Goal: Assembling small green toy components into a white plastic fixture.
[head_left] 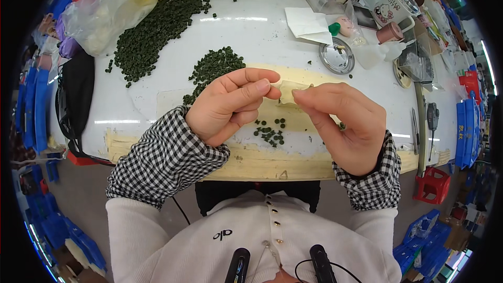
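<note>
Over the near part of the table my left hand (pixel 230 102) is closed, thumb and forefinger pressed together. What sits between its fingertips is too small to make out. My right hand (pixel 351 120) pinches the edge of a small, pale yellow, translucent piece (pixel 286 94) with a few dark specks along its edges. That piece lies between the two hands, close to the left fingertips. Below them is a loose group of small dark green round parts (pixel 271 135). Beyond my left hand rises a heap of similar dark green parts (pixel 217 65), partly hidden by the hand.
A larger pile of green parts (pixel 157 31) spreads at the far left beside clear plastic bags (pixel 105 21). At the far right are a round metal dish (pixel 337 56), white tissue (pixel 308 23), a thread spool (pixel 390 33) and a mug (pixel 390 10). Tweezers (pixel 414 131) lie right.
</note>
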The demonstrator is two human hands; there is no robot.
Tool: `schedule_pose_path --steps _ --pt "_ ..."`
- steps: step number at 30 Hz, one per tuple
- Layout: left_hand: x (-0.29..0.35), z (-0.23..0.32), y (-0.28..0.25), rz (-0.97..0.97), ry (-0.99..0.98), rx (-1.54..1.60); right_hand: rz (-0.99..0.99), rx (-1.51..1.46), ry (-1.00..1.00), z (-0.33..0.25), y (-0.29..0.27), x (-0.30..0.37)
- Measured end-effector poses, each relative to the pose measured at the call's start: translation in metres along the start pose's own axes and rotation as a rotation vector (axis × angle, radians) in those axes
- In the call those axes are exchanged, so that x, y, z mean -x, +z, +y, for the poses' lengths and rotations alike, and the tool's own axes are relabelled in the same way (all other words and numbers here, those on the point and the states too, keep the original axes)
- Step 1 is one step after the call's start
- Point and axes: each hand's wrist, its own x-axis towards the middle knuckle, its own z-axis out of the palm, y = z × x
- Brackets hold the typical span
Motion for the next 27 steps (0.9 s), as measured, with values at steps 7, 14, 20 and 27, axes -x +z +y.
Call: schedule_pose_path --steps 7,14,20,27 --pt "-0.001 -0.005 -0.008 -0.151 0.014 0.109 -0.031 -0.116 0.055 0.004 0.001 0.002" --pt "0.001 -0.003 0.000 -0.098 0.038 0.043 0.000 -0.269 0.159 0.004 0.009 0.005" --pt "0.002 -0.006 -0.005 -0.147 0.052 0.072 0.056 -0.411 0.269 0.003 0.016 0.010" --pt "0.003 -0.006 0.000 -0.129 0.073 0.012 0.052 -0.424 0.247 0.008 0.019 0.011"
